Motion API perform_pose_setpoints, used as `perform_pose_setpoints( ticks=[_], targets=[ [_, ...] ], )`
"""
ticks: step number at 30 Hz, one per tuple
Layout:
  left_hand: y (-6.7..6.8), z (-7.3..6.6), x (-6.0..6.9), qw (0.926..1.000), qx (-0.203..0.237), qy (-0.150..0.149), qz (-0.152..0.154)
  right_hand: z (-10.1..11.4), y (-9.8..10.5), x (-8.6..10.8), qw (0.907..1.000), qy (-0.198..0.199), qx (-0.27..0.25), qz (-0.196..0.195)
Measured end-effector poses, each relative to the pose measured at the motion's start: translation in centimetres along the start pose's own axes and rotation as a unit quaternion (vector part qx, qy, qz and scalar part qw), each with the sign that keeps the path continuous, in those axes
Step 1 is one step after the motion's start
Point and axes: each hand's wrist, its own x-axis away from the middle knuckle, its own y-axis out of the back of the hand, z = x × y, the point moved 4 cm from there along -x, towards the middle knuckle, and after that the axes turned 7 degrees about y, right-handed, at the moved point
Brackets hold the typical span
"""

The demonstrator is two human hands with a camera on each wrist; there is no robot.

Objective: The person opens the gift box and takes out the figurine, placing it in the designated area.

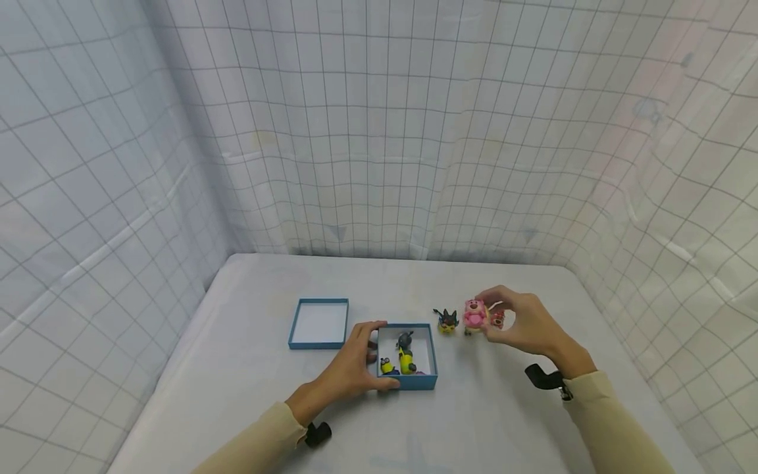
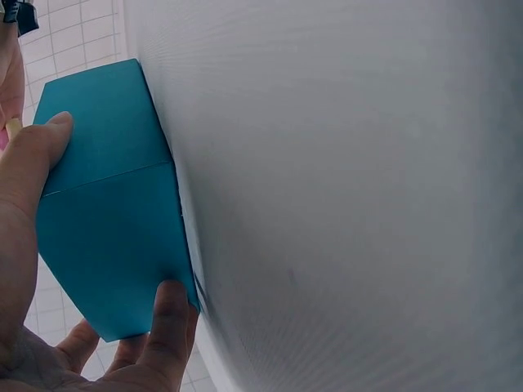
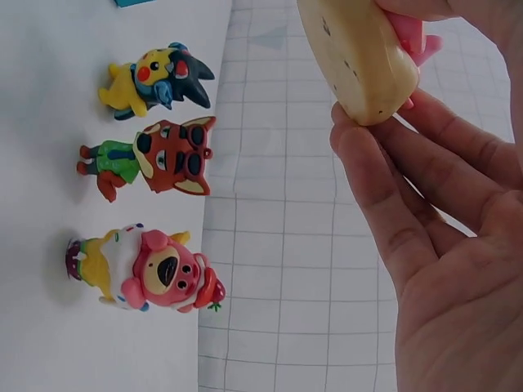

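My left hand [image 1: 349,362] grips the left side of a small open blue box [image 1: 435,355], its thumb on the front wall and its fingers around the far left. A yellow-and-grey figurine [image 1: 407,362], a small yellow figurine [image 1: 387,366] and a dark-headed piece [image 1: 404,340] lie inside. In the left wrist view the box's outer walls [image 2: 106,237] show between thumb and fingers. My right hand [image 1: 524,322] pinches a pink bear figurine [image 1: 474,316] above the table; in the right wrist view its cream-coloured underside [image 3: 359,65] faces the camera.
A shallow blue-edged lid [image 1: 320,347] lies left of the box. Standing near my right hand are a yellow figurine with a dark hood [image 3: 151,82], a fox figurine in green [image 3: 147,159] and another pink bear figurine [image 3: 163,269]. Gridded white curtains [image 1: 367,131] surround the white table.
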Motion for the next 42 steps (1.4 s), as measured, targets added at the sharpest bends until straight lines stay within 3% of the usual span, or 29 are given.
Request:
perform_pose_setpoints(
  ticks=[12,29,36,42],
  targets=[
    [-0.1,0.1,0.1,1.0000,0.000,-0.002,0.000,-2.2,2.1,1.2,0.9992,-0.009,-0.017,-0.034],
    [-0.1,0.1,0.1,1.0000,0.009,0.001,-0.002,-6.5,4.1,4.3,0.9946,-0.095,-0.026,-0.032],
    [-0.1,0.2,0.1,1.0000,0.003,0.003,-0.001,-8.1,4.2,5.4,0.9917,-0.118,-0.038,-0.035],
    [-0.1,0.2,0.0,0.9999,0.012,0.004,0.004,-9.4,3.8,6.1,0.9858,-0.162,-0.042,-0.014]
  ],
)
